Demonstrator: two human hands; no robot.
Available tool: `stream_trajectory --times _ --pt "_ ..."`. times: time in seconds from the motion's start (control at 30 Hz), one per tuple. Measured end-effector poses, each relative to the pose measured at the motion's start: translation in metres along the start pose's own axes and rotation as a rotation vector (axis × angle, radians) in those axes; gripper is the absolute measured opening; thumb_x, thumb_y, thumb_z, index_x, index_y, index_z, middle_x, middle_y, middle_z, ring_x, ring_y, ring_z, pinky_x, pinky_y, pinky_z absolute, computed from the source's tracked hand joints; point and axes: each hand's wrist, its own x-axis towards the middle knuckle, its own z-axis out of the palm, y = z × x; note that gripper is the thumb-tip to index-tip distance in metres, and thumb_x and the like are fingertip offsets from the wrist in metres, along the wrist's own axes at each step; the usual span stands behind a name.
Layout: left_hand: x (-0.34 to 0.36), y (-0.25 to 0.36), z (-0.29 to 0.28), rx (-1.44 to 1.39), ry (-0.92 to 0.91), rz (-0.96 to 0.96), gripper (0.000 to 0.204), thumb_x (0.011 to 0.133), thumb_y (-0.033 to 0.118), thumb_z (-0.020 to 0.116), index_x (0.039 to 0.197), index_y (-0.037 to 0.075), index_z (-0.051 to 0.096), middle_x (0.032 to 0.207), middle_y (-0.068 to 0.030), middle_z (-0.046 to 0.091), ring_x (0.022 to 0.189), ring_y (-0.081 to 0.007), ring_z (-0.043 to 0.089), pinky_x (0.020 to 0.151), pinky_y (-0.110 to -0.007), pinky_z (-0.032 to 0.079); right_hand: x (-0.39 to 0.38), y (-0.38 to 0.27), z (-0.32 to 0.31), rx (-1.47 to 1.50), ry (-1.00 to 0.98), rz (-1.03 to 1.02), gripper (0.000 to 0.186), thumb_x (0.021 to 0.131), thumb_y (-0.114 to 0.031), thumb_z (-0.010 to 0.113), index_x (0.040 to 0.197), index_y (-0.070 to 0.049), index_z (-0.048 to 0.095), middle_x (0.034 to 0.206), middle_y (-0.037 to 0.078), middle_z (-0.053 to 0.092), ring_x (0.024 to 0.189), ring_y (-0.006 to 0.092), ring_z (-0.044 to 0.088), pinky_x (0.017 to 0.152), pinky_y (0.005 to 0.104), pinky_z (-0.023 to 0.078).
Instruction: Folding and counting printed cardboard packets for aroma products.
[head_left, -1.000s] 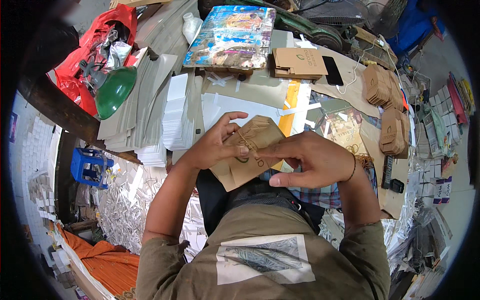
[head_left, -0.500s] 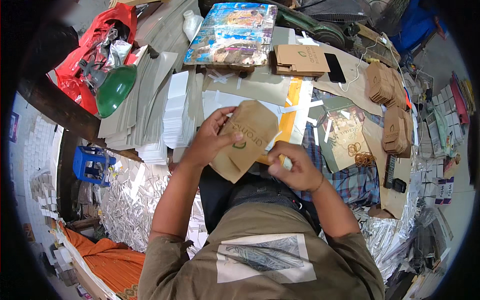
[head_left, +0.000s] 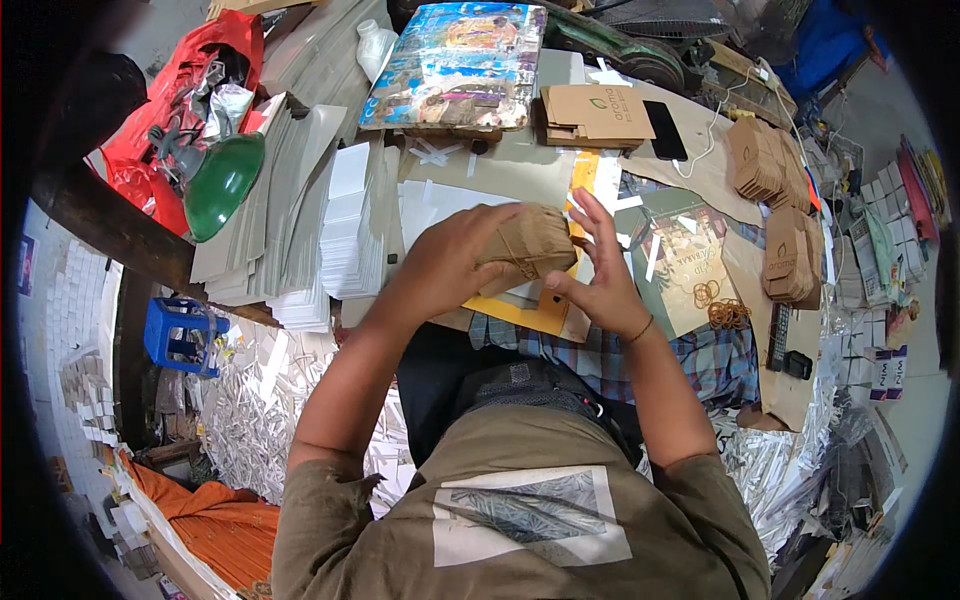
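Observation:
My left hand (head_left: 455, 262) grips a bundle of brown paper packets (head_left: 535, 240) with a thin rubber band across it, held tilted over the worktable. My right hand (head_left: 608, 280) is at the bundle's right end, fingers raised and spread, thumb at or against its lower corner. Beneath lie white sheets (head_left: 430, 200) and a yellow-orange strip (head_left: 525, 315). A pile of loose rubber bands (head_left: 728, 315) lies to the right.
Stacked white cards (head_left: 345, 230), grey board sheets (head_left: 240, 270), a green lamp shade (head_left: 222, 185), a paint-smeared board (head_left: 455, 65), brown packet stacks (head_left: 785, 260), a black phone (head_left: 662, 130) with white cable, a remote (head_left: 778, 335) and a blue stool (head_left: 180, 330) surround me.
The bundle has tipped from showing its broad face to end-on. My left hand moved up and rightward over it; my right hand rose and spread its fingers.

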Motion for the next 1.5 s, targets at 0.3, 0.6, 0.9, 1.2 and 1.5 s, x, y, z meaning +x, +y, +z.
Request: stream_trajectory --times 0.3,0.6,0.9,1.2,1.5 --pt "-0.006 -0.013 0.032 0.405 0.002 -0.014 0.065 0.087 0.013 0.083 0.148 0.009 0.061 0.125 -0.0129 0.072 0.115 -0.0376 0.067 0.097 -0.049 0.051 -0.001 0.033 -0.014 -0.280 -0.188 -0.032 0.100 0.091 -0.007 0.086 0.175 -0.011 0.031 0.155 0.022 0.048 0.149 0.0383 0.050 0.127 0.0430 0.041" --pt "-0.010 -0.021 0.033 0.317 0.038 0.000 0.046 0.082 0.008 0.086 0.126 0.007 0.070 0.114 -0.0144 0.075 0.109 -0.0402 0.070 0.093 -0.051 0.053 -0.008 0.006 -0.024 -0.378 -0.171 -0.092 0.085 0.088 -0.006 0.082 0.166 -0.012 0.048 0.138 0.018 0.062 0.128 0.0383 0.066 0.111 0.0434 0.054" --pt "0.011 0.007 0.033 0.203 0.091 -0.185 0.042 0.086 0.012 0.089 0.123 0.008 0.071 0.110 -0.0148 0.079 0.103 -0.0396 0.076 0.086 -0.045 0.058 -0.021 -0.011 -0.032 -0.415 0.029 -0.074 0.085 0.087 0.001 0.082 0.165 -0.011 0.050 0.136 0.018 0.064 0.128 0.0346 0.065 0.111 0.0414 0.053" --pt "0.025 -0.002 0.063 -0.706 0.048 -0.307 0.039 0.101 0.012 0.084 0.132 0.001 0.063 0.123 -0.0089 0.075 0.117 -0.0173 0.069 0.104 -0.035 0.055 -0.034 0.008 -0.047 0.334 0.182 -0.040 0.121 0.086 -0.029 0.099 0.178 -0.011 0.023 0.153 0.009 0.048 0.136 0.0211 0.053 0.115 0.0409 0.048" --pt "0.025 0.005 0.135 -0.914 0.003 -0.247 0.063 0.105 0.034 0.082 0.152 0.002 0.056 0.143 -0.0166 0.066 0.131 -0.0259 0.065 0.112 -0.042 0.053 -0.027 -0.015 -0.098 -0.016 0.446 0.008 0.046 0.108 -0.015 0.074 0.148 0.000 0.057 0.124 0.008 0.072 0.112 0.0154 0.069 0.096 0.0313 0.058"
